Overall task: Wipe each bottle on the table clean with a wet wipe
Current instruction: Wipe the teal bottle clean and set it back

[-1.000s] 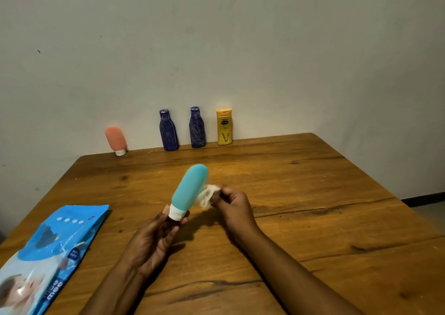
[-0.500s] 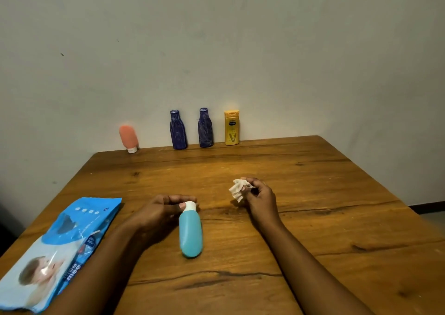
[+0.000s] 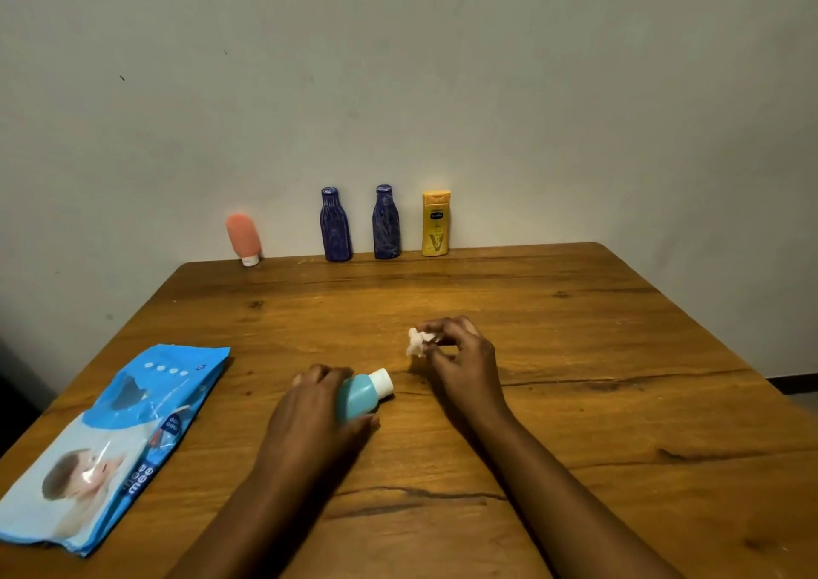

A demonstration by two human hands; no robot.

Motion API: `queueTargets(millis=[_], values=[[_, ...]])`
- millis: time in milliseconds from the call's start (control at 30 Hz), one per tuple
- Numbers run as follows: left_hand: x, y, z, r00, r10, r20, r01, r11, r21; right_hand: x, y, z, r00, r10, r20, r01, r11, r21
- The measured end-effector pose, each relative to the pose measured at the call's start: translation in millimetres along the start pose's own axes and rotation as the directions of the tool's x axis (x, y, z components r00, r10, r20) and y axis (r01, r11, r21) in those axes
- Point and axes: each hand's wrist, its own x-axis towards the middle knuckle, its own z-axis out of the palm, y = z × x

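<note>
Rotated since earlier frame: teal bottle, lying on table, cap now toward right. Left hand curled over body, gripping. Right hand pinching crumpled wet wipe. Risk: rolling away if grip loosens.

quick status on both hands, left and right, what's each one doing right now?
Left hand: closed, gripping the teal bottle.
Right hand: closed, pinching the crumpled wet wipe.
</note>
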Motion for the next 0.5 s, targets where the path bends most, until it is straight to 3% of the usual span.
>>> queueTargets(millis=[133, 233, 333, 500], values=[[-1, -8, 1, 1.0, 0.03, -0.01, -0.03, 1.0, -0.002, -13, -18, 9, 0.97, -0.158, 0.187, 0.154, 0.987, 0.035], [-2, -16, -1, 0.998, 0.059, 0.035, -0.058, 0.998, -0.029, -16, -16, 17, 0.902, -0.239, 0.359, 0.309, 0.939, -0.152], [-3, -21, -1, 0.997, 0.072, 0.038, -0.069, 0.995, -0.069, -13, -14, 20, 0.848, -0.34, 0.407, 0.478, 0.822, -0.31], [-1, -24, 0, 0.999, 0.04, 0.022, -0.035, 0.985, -0.172, -18, -15, 20, 0.778, -0.413, 0.475, 0.591, 0.737, -0.327]])
